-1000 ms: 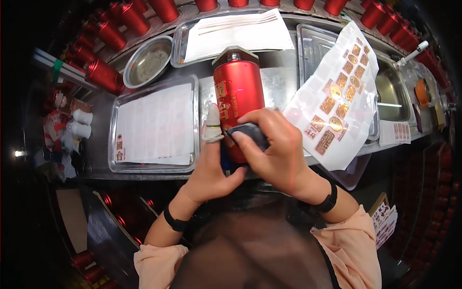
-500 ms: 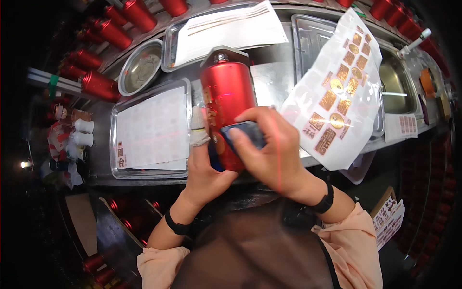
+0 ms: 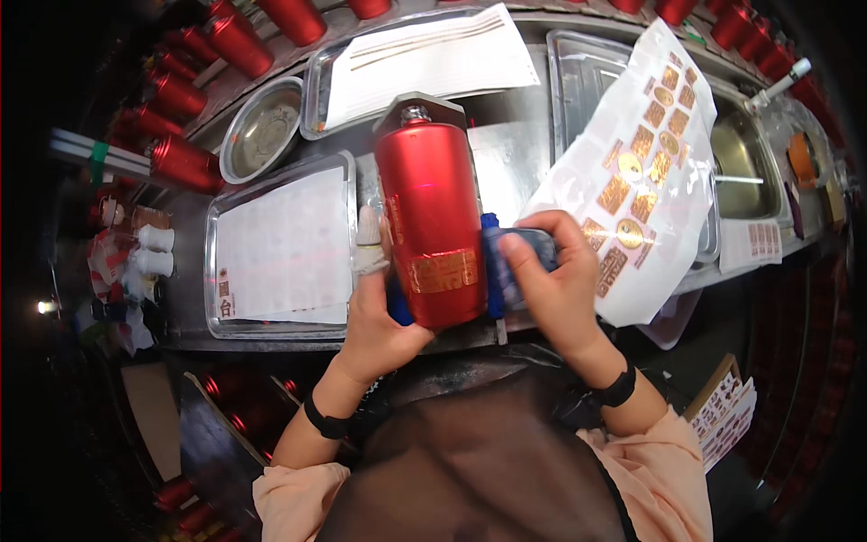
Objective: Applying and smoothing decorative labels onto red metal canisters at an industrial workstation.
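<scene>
And the left hand [image 3: 377, 327] is curled around the lower left of the red bottle [image 3: 433, 230], right hand [image 3: 567, 294] pinching a dark pad [image 3: 533, 248] just beside it! Under the grip, a steel worktop [image 3: 519, 117]; leftward, a shallow tray [image 3: 280, 331] of paper; rightward, a gold-label sheet [image 3: 623, 194]; beyond, more bottles [image 3: 239, 47] lined up.

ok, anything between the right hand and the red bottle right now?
Yes: the dark pad held in the right hand, then a blue strip beside the lower right side of the red bottle. Can't tell whether strip and bottle touch.
</scene>
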Action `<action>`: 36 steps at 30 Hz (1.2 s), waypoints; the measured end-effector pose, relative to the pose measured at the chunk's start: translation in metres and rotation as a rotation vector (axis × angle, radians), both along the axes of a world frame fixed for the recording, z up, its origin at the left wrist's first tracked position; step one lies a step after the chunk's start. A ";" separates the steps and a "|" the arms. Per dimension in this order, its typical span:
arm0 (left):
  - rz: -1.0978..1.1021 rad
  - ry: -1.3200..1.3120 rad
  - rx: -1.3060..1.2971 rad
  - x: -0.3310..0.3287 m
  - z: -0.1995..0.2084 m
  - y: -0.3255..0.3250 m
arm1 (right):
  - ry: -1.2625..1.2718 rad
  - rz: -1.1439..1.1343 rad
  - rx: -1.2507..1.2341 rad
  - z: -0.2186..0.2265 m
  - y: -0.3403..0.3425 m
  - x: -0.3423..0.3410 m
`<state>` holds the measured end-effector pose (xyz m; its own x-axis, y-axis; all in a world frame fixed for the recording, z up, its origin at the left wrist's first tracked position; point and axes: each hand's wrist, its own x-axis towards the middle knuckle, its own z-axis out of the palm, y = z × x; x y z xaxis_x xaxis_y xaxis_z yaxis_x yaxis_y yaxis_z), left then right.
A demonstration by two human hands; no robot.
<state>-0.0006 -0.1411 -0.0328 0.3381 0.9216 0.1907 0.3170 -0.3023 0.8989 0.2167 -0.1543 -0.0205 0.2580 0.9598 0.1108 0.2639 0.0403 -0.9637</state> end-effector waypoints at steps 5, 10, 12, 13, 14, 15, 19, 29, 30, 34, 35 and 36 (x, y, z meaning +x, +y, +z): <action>-0.013 0.052 -0.018 -0.009 -0.005 -0.004 | 0.173 0.061 0.035 0.018 -0.013 -0.009; 0.036 0.069 0.145 0.000 0.010 -0.003 | 0.037 -0.062 -0.106 -0.008 0.001 0.007; 0.044 0.123 0.239 0.001 0.016 -0.006 | 0.102 -0.072 -0.077 -0.003 -0.003 0.009; 0.035 0.179 0.328 0.002 0.021 -0.009 | 0.129 -0.078 -0.031 0.005 -0.007 0.005; 0.067 0.244 0.405 0.004 0.027 -0.009 | 0.124 -0.074 -0.036 0.008 -0.008 0.000; 0.071 0.240 0.405 0.005 0.027 -0.007 | 0.048 -0.052 0.035 0.011 -0.008 -0.005; 0.061 0.404 0.494 -0.003 0.021 -0.006 | -0.293 0.045 0.324 0.015 -0.018 -0.018; 0.088 0.168 0.369 -0.017 -0.001 -0.015 | -0.256 0.220 0.451 0.037 -0.006 -0.024; 0.091 0.159 0.394 -0.015 0.000 -0.014 | -0.306 0.255 0.458 0.037 -0.005 -0.025; 0.122 0.144 0.426 -0.010 0.010 -0.012 | -0.455 0.435 0.561 0.036 -0.016 -0.021; 0.122 0.143 0.422 -0.011 0.010 -0.013 | -0.456 0.437 0.557 0.036 -0.019 -0.021; 0.123 0.161 0.422 -0.011 0.010 -0.014 | -0.312 0.353 0.431 0.036 -0.024 -0.020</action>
